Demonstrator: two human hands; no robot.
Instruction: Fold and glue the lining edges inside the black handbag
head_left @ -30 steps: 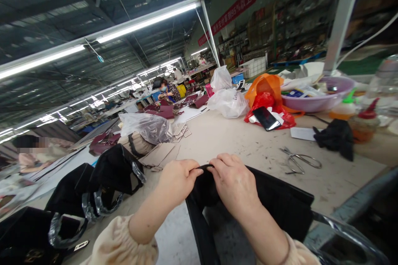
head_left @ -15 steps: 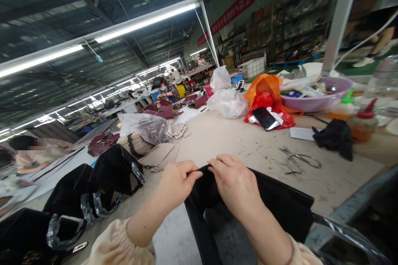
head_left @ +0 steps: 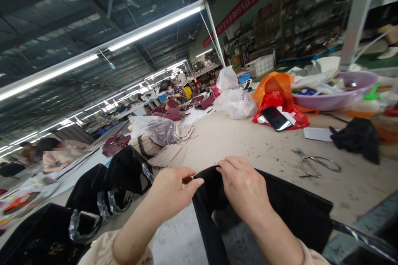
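A black bag [head_left: 289, 203] stands on the table's near side, its opening facing me and a plastic-wrapped handle at its right. My right hand [head_left: 244, 186] is closed over the bag's upper rim, fingertips bent onto the edge. At the rim's left corner is my left hand [head_left: 174, 190], its thumb and forefinger near the black edge with a small gap between them; whether they hold anything is hidden. Metal scissors [head_left: 315, 162] lie on the table beyond the bag.
Several black bags [head_left: 87, 186] with wrapped handles line the left. Farther back are a plastic-covered bundle [head_left: 155, 130], a black phone [head_left: 276, 118], an orange bag [head_left: 273, 83], a purple basin [head_left: 338, 95] and a black cloth [head_left: 356, 136]. A person [head_left: 57, 155] sits at far left.
The view has turned left, so the table items appear farther right. My left thumb and forefinger have spread a little and lie slightly farther from my right hand, which stays on the rim.
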